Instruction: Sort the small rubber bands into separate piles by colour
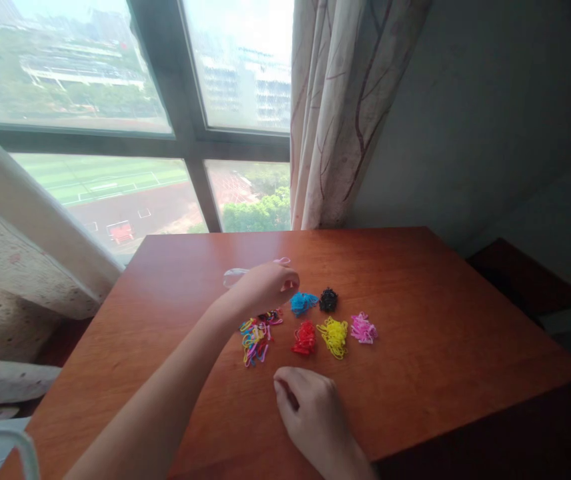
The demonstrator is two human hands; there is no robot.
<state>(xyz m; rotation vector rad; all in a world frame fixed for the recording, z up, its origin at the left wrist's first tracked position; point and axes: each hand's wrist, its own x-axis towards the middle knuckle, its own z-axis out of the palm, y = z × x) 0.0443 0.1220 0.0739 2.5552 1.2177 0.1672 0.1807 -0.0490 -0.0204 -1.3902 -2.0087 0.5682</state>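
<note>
My left hand [268,287] reaches over the table with its fingers curled, just left of a pile of blue clips [303,303]; its fingertips are hidden. Nearer to me, my right hand [315,407] has its fingers pressed together above the wood; whatever they hold, if anything, cannot be seen. A mixed-colour pile of clips [256,341] lies below my left wrist. Red clips [304,338], yellow clips [334,337] and pink clips [364,328] form a row beside it. Black clips [328,300] sit right of the blue ones.
A clear, rounded object [234,277] shows partly behind my left hand on the brown table [430,320]. Beyond the back edge stand a window [195,143] and a curtain [338,113]. A pale rail [20,443] is at the lower left.
</note>
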